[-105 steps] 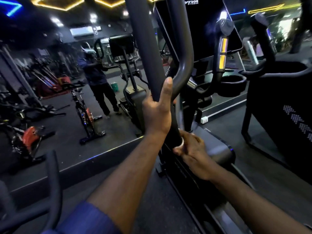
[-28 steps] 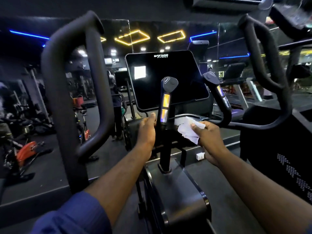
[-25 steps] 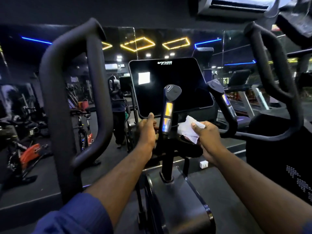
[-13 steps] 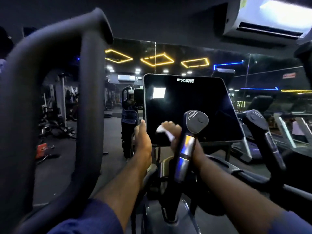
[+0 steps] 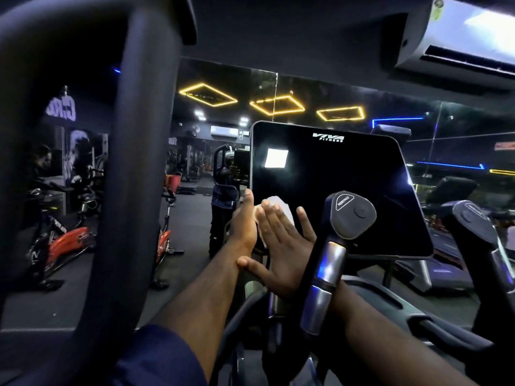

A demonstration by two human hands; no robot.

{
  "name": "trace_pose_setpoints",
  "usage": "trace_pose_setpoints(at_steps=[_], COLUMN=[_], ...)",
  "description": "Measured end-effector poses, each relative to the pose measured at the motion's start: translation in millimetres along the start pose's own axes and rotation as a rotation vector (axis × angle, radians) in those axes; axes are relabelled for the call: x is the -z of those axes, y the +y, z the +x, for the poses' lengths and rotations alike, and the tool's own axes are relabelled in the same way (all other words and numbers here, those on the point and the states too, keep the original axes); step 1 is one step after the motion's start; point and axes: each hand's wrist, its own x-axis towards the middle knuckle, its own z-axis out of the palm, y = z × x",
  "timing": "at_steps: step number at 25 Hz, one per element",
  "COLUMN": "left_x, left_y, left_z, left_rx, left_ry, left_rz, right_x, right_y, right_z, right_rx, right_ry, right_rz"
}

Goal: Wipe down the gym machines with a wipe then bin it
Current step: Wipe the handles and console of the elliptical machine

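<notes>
The machine's black console screen (image 5: 340,190) stands tilted in front of me. My right hand (image 5: 281,246) lies flat with straight, spread fingers, pressing a white wipe (image 5: 278,207) against the screen's lower left part. Most of the wipe is hidden under the fingers. My left hand (image 5: 243,221) is at the screen's left edge, thumb up along the edge; its fingers are hidden behind it. A grip handle with metal bands (image 5: 331,263) rises just right of my right wrist.
A thick black handlebar loop (image 5: 131,190) fills the left foreground. Another grip handle (image 5: 482,240) stands at the right. The mirror wall ahead shows spin bikes (image 5: 64,246) and a person's reflection (image 5: 223,207). An air conditioner (image 5: 459,37) hangs at the top right.
My view has moved closer to the console. My right hand has opened flat, pressing the wipe on the screen instead of holding it bunched. My left hand has stayed at the screen's left edge.
</notes>
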Motion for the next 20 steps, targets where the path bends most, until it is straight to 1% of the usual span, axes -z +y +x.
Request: trace_pose_setpoints(at_steps=[1,2,3,4,5,6,7,8,9,11,12,13,15,16,17,18,20], left_x=[0.9,0.9,1.2,2.7,4.0,4.9,4.9,4.1,1.0,-6.6,-9.4,-10.5,-11.4,-10.5,-10.4,-11.3,-12.0], left_y=[0.7,-0.1,-0.7,-0.5,0.8,-0.1,-0.6,1.8,4.3,9.9,9.7,6.8,5.6,6.7,5.5,7.9,9.5], left_z=[0.3,3.6,5.1,5.1,4.7,8.5,14.0,17.5,19.8,18.5,15.5,13.2,4.0,-0.7,0.4,-2.3,-3.7], left_rx=[0.008,0.017,0.032,0.053,0.075,0.104,0.139,0.160,0.157,0.088,0.054,0.025,-0.058,-0.099,-0.119,-0.131,-0.144], left_ry=[-0.009,-0.004,0.000,0.001,-0.005,-0.022,-0.034,-0.023,0.016,0.069,0.088,0.123,0.217,0.243,0.239,0.233,0.240], left_rz=[0.019,0.018,0.013,0.000,-0.025,-0.030,-0.039,-0.069,-0.103,-0.149,-0.145,-0.083,0.101,0.196,0.284,0.378,0.518], right_x=[-3.2,-5.1,-5.1,-7.8,-3.3,0.3,3.3,0.8,2.4,-1.9,-6.8,-4.0,-0.2,0.0,2.6,4.5,5.9], right_y=[-0.6,2.2,8.9,19.2,32.6,43.8,50.7,55.3,50.1,35.3,31.5,30.8,48.3,63.9,77.3,84.7,72.1], right_z=[0.2,-4.0,-9.7,-16.8,-23.0,-22.8,-16.7,-7.2,3.7,25.3,28.4,25.1,12.8,12.6,18.5,29.5,53.2], right_rx=[0.038,0.073,0.113,0.199,0.272,0.307,0.292,0.246,0.143,-0.001,-0.010,0.029,0.226,0.318,0.349,0.282,0.002], right_ry=[-0.022,-0.080,-0.089,-0.035,-0.056,-0.053,-0.053,0.002,-0.001,0.028,0.016,-0.047,-0.049,0.000,0.023,0.029,-0.032], right_rz=[-0.053,-0.067,-0.091,-0.151,-0.194,-0.233,-0.242,-0.219,-0.157,-0.100,-0.090,-0.089,-0.148,-0.188,-0.202,-0.193,-0.088])
